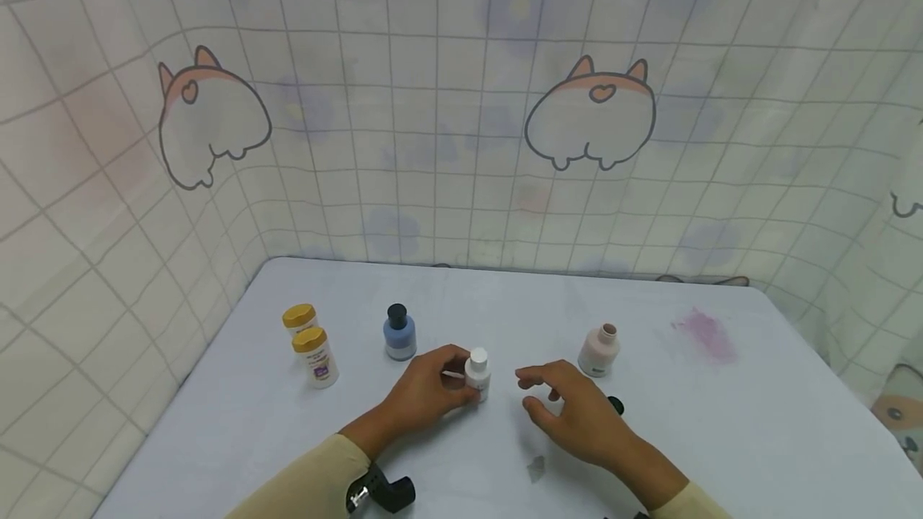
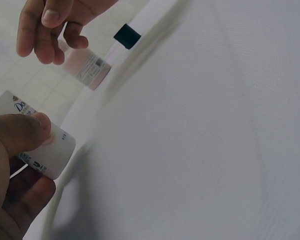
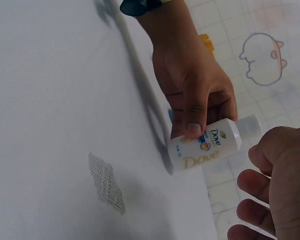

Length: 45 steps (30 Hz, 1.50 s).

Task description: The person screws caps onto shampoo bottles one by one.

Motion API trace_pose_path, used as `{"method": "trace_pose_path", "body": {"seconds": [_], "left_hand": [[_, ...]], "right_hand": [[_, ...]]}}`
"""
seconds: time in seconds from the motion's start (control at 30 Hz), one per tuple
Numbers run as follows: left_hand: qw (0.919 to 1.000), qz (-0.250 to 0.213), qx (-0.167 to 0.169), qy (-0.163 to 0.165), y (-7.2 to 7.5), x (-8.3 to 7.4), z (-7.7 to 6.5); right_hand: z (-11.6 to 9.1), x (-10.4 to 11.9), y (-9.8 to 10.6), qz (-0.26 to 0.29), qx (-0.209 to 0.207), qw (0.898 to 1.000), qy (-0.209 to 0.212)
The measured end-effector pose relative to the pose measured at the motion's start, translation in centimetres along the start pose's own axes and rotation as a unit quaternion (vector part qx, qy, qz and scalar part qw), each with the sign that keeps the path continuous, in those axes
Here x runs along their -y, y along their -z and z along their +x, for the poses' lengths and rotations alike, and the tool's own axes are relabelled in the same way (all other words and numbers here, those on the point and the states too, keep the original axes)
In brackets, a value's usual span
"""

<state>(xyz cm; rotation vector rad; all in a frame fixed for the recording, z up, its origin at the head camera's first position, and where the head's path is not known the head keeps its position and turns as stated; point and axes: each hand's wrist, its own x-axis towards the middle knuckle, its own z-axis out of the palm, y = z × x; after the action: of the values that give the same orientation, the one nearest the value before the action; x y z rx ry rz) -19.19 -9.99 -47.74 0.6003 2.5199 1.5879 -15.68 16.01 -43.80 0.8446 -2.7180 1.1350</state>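
A small white Dove lotion bottle (image 1: pixel 477 379) with a white cap stands upright near the middle of the table. My left hand (image 1: pixel 433 387) grips it from the left, thumb in front and fingers behind; its printed label shows in the right wrist view. To the right of the bottle, my right hand (image 1: pixel 577 411) is held with loosely bent fingers and nothing in them. In the right wrist view, the fingertips (image 3: pixel 253 185) of that hand are close to the bottle's cap (image 3: pixel 250 131). A black cap (image 1: pixel 615 404) lies partly hidden behind my right hand.
Beyond my right hand is a pink bottle (image 1: pixel 598 352) with a bare neck. A blue bottle (image 1: pixel 400 338) with a black cap stands behind my left hand. Two white bottles with yellow caps (image 1: pixel 310 339) stand at the left. Patterned curtain (image 1: pixel 461 102) surrounds the white table (image 1: pixel 505 303).
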Motion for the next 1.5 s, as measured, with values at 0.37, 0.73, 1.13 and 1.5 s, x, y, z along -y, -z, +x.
{"method": "trace_pose_path", "body": {"seconds": [0.37, 0.73, 1.13, 1.5], "left_hand": [[0.9993, 0.014, -0.034, 0.006, 0.0, 0.3, 0.4], [0.9985, 0.016, -0.05, 0.013, 0.1, 0.3, 0.6], [0.9969, 0.027, -0.071, 0.019, -0.1, 0.6, 1.6], [0.9956, 0.035, -0.083, 0.025, -0.1, 0.7, 2.2]], "right_hand": [[-0.6, -0.5, 0.4, -0.009, -0.002, 1.0, -0.004], [-1.2, -0.5, 0.7, -0.025, -0.012, 0.999, -0.03], [-1.4, -0.9, 1.1, -0.028, -0.017, 0.999, -0.029], [-1.6, -1.0, 1.4, -0.041, -0.019, 0.998, -0.039]]}}
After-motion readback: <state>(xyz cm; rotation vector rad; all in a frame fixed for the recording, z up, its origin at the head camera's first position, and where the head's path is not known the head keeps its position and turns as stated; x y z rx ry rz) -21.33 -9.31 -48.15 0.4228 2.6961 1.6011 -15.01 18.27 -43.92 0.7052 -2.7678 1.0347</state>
